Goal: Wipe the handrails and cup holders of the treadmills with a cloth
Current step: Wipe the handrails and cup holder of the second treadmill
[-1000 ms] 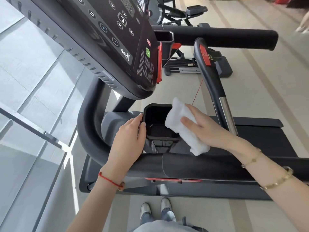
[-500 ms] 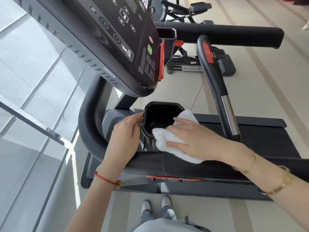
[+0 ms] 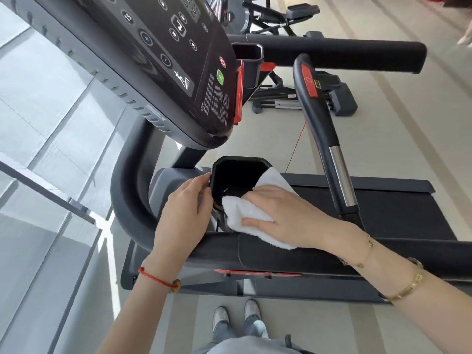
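Observation:
A black cup holder [image 3: 236, 166] sits below the treadmill console, just beyond the near black handrail [image 3: 268, 255]. My right hand [image 3: 283, 213] grips a folded white cloth [image 3: 238, 213] and presses it over the cup holder's near right rim, one corner of the cloth sticking up behind the fingers. My left hand [image 3: 182, 213] holds the cup holder's left wall, thumb and fingertips pinching its edge. A second cup holder [image 3: 247, 53] and the far handrail [image 3: 342, 53] lie on the other side of the console.
The tilted console [image 3: 158, 60] overhangs the cup holder from the upper left. A curved grip bar [image 3: 319, 129] with a red tab and a steel section rises to the right. Glass panels fill the left side. The treadmill belt [image 3: 398, 208] lies beyond the handrail. My shoes show on the floor below.
My right hand brought the cloth down and left from above the cup holder onto its near right rim. My left hand stayed on the holder's left wall.

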Available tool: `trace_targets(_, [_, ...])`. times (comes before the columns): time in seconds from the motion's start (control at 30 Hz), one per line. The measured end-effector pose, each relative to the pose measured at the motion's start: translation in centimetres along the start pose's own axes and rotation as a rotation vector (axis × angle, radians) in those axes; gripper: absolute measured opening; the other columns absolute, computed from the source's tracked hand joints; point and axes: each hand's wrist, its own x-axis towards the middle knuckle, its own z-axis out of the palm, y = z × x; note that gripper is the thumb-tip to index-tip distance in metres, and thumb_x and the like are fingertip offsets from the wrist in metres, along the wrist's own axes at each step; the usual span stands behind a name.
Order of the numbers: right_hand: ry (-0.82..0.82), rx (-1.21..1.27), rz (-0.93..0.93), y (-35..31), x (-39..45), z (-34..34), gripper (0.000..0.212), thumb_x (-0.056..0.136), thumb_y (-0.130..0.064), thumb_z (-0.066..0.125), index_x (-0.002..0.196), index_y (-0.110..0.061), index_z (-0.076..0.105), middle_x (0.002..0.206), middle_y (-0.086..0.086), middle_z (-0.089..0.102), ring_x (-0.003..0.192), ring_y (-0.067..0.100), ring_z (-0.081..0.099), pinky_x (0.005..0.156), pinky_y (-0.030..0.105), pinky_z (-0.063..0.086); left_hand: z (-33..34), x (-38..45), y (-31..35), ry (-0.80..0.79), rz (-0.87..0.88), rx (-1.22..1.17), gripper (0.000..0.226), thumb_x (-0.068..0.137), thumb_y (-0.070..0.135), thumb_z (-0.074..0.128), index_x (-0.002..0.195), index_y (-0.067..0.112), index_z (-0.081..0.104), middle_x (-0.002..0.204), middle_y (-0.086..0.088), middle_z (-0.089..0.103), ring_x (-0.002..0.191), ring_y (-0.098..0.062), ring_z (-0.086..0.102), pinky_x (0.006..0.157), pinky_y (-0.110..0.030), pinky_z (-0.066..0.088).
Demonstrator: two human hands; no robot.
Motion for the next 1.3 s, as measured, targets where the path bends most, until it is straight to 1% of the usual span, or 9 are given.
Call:
trace_targets(0.1, [0.004,0.104,-0.021,1.7,-1.7,-1.1,0.009,0.095,-0.034,0.051,0.102,-0.032,0.056,0.1,-0.014,0.056,0.103,0.0,0.044,0.087,0.005,0.03,-0.1,-0.1,0.1,-0.008,-0.013,0.015,0.038,0.098,0.028,0.049,0.136,0.023,0.055,0.117,0.009,0.066,0.103,-0.004,0.06,0.085,-0.019,0.044])
trace_targets(0.2, [0.243,0.295,0.201,3.1,-1.7,-1.8,0.026,0.093,-0.043,0.053,0.118,-0.049,0.049,0.11,-0.033,0.054,0.101,-0.015,0.049,0.078,-0.001,0.035,0.0,-0.2,0.2,0.01,-0.037,0.039,0.04,0.097,0.032,0.051,0.136,0.025,0.055,0.114,0.011,0.065,0.103,-0.005,0.06,0.082,-0.021,0.044])
trace_targets(0.3, [0.362,0.221,0.256,3.9,1.3,-1.8,0.035,0.097,-0.048,0.049,0.131,-0.046,0.039,0.122,-0.03,0.051,0.105,-0.011,0.046,0.082,0.009,0.034,0.2,-0.1,0.6,0.008,-0.031,0.072,0.043,0.097,0.036,0.05,0.138,0.024,0.053,0.117,0.009,0.064,0.106,-0.01,0.06,0.085,-0.026,0.047])
trace_targets(0.4, [0.187,0.018,0.196,4.3,4.8,-1.1,0.044,0.1,-0.039,0.045,0.142,-0.029,0.035,0.143,-0.011,0.043,0.124,0.012,0.044,0.089,0.026,0.034,0.4,0.3,0.8,-0.005,-0.041,0.106,0.046,0.097,0.039,0.049,0.14,0.021,0.05,0.123,0.005,0.062,0.11,-0.014,0.059,0.087,-0.032,0.05])
trace_targets(0.53, [0.024,-0.252,0.126,4.0,8.5,-0.9,0.046,0.1,-0.038,0.044,0.142,-0.025,0.034,0.138,-0.004,0.049,0.117,0.024,0.052,0.083,0.038,0.041,0.8,0.7,0.9,-0.01,-0.062,0.121,0.047,0.097,0.038,0.05,0.141,0.019,0.049,0.127,0.003,0.061,0.112,-0.014,0.058,0.085,-0.03,0.049])
trace_targets(0.73, [-0.017,0.039,0.264,6.9,5.4,-2.4,0.045,0.096,-0.048,0.045,0.138,-0.034,0.037,0.116,-0.009,0.057,0.102,0.02,0.055,0.072,0.027,0.039,0.4,1.3,0.6,-0.059,-0.063,0.109,0.047,0.096,0.04,0.05,0.139,0.021,0.051,0.124,0.005,0.061,0.11,-0.013,0.058,0.088,-0.034,0.051])
trace_targets(0.97, [-0.067,-0.184,0.05,4.1,10.9,-1.3,0.021,0.096,-0.036,0.047,0.115,-0.027,0.048,0.108,-0.009,0.06,0.091,0.021,0.057,0.07,0.036,0.039,0.4,1.3,0.7,-0.048,-0.041,0.074,0.041,0.096,0.034,0.053,0.134,0.018,0.056,0.103,-0.001,0.064,0.093,-0.016,0.06,0.079,-0.039,0.052])
trace_targets(1.17, [-0.047,0.048,0.267,7.0,6.3,-2.4,0.03,0.095,-0.051,0.046,0.116,-0.03,0.047,0.084,-0.009,0.058,0.079,0.016,0.056,0.062,0.031,0.038,0.1,1.1,0.9,-0.055,-0.043,0.053,0.044,0.096,0.039,0.05,0.139,0.026,0.052,0.109,0.008,0.063,0.098,-0.01,0.059,0.081,-0.032,0.052])
trace_targets(1.3, [-0.063,-0.042,0.182,5.9,7.8,-2.3,0.023,0.097,-0.045,0.046,0.109,-0.026,0.045,0.088,-0.009,0.057,0.082,0.017,0.053,0.065,0.029,0.037,0.2,1.2,1.0,-0.065,-0.047,0.052,0.041,0.097,0.039,0.05,0.135,0.026,0.053,0.107,0.009,0.062,0.096,-0.01,0.058,0.079,-0.027,0.049])
